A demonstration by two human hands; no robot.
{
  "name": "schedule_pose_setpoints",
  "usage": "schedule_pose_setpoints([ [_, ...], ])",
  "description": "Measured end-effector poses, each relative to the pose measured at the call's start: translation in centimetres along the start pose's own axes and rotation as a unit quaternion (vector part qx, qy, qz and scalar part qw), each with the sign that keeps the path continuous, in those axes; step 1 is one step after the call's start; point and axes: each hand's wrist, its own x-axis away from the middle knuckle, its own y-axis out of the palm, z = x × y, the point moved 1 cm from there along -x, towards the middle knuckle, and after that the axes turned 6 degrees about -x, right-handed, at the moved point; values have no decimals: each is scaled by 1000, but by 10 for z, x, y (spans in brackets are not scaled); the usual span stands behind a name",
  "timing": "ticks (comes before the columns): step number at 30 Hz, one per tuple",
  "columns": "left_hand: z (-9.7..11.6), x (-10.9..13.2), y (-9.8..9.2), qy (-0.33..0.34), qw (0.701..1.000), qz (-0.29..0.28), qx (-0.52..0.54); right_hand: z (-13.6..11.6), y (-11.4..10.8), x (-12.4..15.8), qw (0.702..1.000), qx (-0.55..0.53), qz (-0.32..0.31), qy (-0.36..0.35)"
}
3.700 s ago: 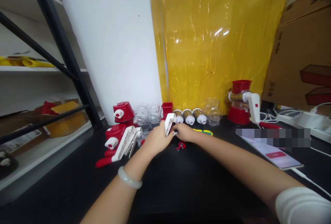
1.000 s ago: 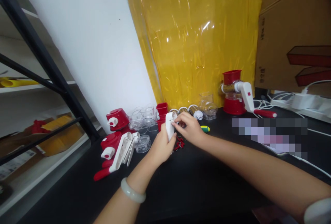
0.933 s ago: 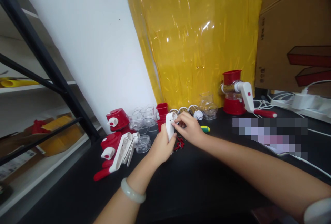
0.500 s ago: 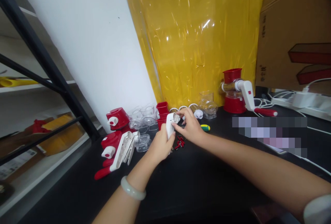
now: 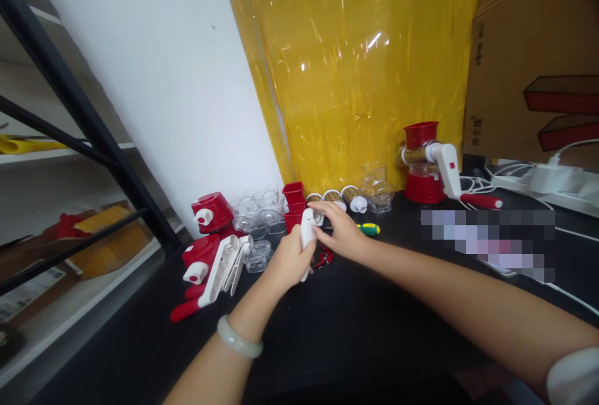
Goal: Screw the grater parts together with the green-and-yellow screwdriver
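Observation:
My left hand (image 5: 286,261) is closed around a white plastic crank handle (image 5: 306,235), holding it upright above the black table (image 5: 355,336). My right hand (image 5: 340,232) rests against the handle's top and right side, fingers partly stretched over it; I cannot make out anything pinched in them. Small red clips (image 5: 324,257) lie on the table just under both hands. A green and yellow screwdriver (image 5: 369,228) lies right of my right hand.
Red and white grater parts (image 5: 210,255) and clear cups (image 5: 262,211) lie to the left. Metal drums (image 5: 344,198) line the yellow plastic sheet (image 5: 355,68). An assembled red grater (image 5: 428,165) stands right, with cables, a power strip (image 5: 556,183) and cardboard boxes (image 5: 533,62). A black shelf frame (image 5: 88,124) is at left.
My right hand has shifted from pinching at the handle's upper end to lying over its top with fingers more stretched. The left hand keeps hold of the handle, slightly lower.

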Motion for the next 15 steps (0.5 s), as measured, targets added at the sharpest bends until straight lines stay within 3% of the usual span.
schedule_pose_setpoints([
  [3, 1, -1, -3, -16, 999, 6, -35, 2, 1, 1, 1000, 3, -11, -1],
  [9, 5, -1, -12, -15, 977, 57, -206, 6, 3, 4, 998, 23, -49, 21],
  [15, 1, -2, -13, -37, 971, 33, -235, 10, 6, 8, 989, 37, -109, 93],
])
